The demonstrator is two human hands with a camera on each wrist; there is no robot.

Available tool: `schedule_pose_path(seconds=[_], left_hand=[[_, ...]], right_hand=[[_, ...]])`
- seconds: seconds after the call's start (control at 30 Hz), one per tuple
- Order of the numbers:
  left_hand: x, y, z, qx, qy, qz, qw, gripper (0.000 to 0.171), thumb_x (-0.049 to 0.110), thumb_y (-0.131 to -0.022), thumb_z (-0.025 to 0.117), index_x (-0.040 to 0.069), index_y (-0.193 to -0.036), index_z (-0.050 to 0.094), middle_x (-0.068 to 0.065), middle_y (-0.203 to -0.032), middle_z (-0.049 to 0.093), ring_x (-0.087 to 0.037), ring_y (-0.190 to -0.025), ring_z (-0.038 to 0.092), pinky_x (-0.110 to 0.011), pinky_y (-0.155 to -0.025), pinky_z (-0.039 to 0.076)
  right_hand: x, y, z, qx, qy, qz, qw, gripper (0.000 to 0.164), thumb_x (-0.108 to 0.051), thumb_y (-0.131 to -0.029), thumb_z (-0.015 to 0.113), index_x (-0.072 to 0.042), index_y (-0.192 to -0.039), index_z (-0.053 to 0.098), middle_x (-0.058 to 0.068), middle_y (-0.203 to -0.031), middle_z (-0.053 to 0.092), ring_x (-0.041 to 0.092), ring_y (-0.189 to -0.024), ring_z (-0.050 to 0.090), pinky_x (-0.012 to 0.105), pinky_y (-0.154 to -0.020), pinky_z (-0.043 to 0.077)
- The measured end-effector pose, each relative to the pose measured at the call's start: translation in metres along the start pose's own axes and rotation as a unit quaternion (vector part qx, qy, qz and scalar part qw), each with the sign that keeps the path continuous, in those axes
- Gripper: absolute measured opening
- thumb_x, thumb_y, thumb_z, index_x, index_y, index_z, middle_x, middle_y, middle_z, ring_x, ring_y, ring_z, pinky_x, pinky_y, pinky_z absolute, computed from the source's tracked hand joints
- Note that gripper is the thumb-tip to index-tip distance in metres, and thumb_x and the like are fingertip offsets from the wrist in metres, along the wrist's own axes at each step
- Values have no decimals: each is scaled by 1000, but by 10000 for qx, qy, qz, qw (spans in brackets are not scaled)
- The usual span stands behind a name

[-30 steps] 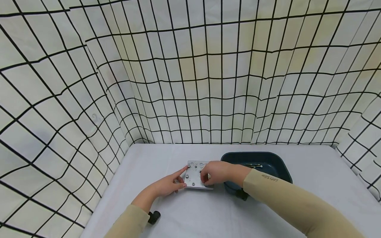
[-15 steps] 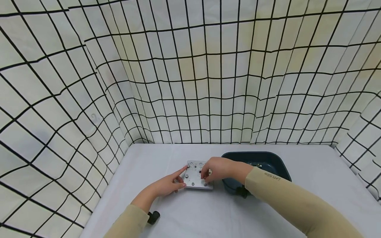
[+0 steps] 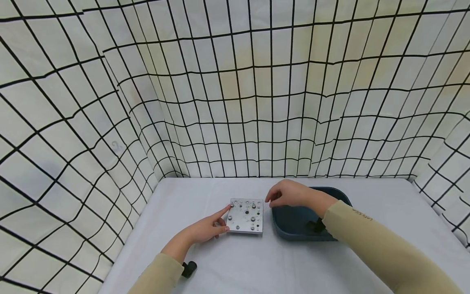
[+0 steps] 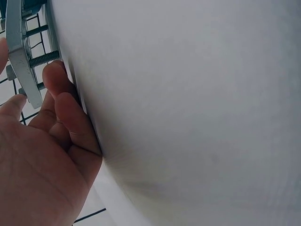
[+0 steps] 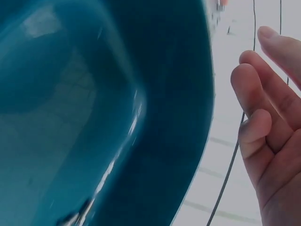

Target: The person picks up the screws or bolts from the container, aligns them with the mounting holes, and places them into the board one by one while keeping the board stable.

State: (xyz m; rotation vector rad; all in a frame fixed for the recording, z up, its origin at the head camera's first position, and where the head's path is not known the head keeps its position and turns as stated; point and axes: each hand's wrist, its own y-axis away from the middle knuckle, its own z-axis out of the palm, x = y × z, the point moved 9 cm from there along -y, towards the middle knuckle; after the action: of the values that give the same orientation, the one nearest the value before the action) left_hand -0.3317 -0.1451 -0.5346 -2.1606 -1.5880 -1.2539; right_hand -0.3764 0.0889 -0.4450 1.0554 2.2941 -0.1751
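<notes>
A square silver metal plate [image 3: 240, 218], with several bolts set in holes across its top, lies on the table. Threaded bolt shanks [image 4: 44, 59] stick out beneath it in the left wrist view. My left hand [image 3: 207, 228] holds its left side, index fingertip at the far corner and thumb at the near corner. The other fingers [image 4: 75, 122] curl low beside the plate's underside. My right hand [image 3: 288, 192] hovers over the left rim of a dark blue tray [image 3: 290, 236], fingers loosely bent, nothing visible between them.
The tray stands just right of the plate, partly hidden by my right forearm. Small metal pieces [image 5: 75, 217] show inside it. A white cloth covers the table [image 3: 235, 265]. White walls with a black grid [image 3: 257, 102] enclose its back and sides.
My right hand has left the right part of the plate and moved up and right to the tray, uncovering the bolts there. My left hand has stayed at the plate.
</notes>
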Motion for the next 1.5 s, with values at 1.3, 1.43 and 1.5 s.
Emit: schedule_pose_path(seconds=[1.3, 1.43, 1.5], left_hand=[[0, 0, -1, -70, -16, -6, 10000, 78, 43, -94, 66, 37, -158, 23, 1, -112, 55, -17, -78, 57, -35, -71, 43], [0, 1, -1, -100, 43, 28, 9999, 78, 43, -95, 66, 35, -158, 22, 1, -111, 55, -17, -78, 58, -34, -72, 45], [1, 1, -1, -114, 62, 48, 9999, 78, 42, -95, 65, 34, -159, 22, 0, -111, 55, -17, -78, 58, -34, -72, 46]], right_hand=[[108, 57, -13, -427, 1314, 885, 9864, 14, -10, -88, 74, -13, -102, 74, -5, -95, 66, 12, -85, 61, 38, -78, 52], [107, 55, -10, -457, 1503, 817, 9842, 13, -10, -87, 74, -13, -100, 74, -5, -92, 66, 11, -82, 60, 37, -75, 51], [107, 53, -8, -467, 1573, 778, 9834, 12, -9, -87, 75, -12, -99, 74, -5, -91, 66, 11, -81, 60, 36, -73, 51]])
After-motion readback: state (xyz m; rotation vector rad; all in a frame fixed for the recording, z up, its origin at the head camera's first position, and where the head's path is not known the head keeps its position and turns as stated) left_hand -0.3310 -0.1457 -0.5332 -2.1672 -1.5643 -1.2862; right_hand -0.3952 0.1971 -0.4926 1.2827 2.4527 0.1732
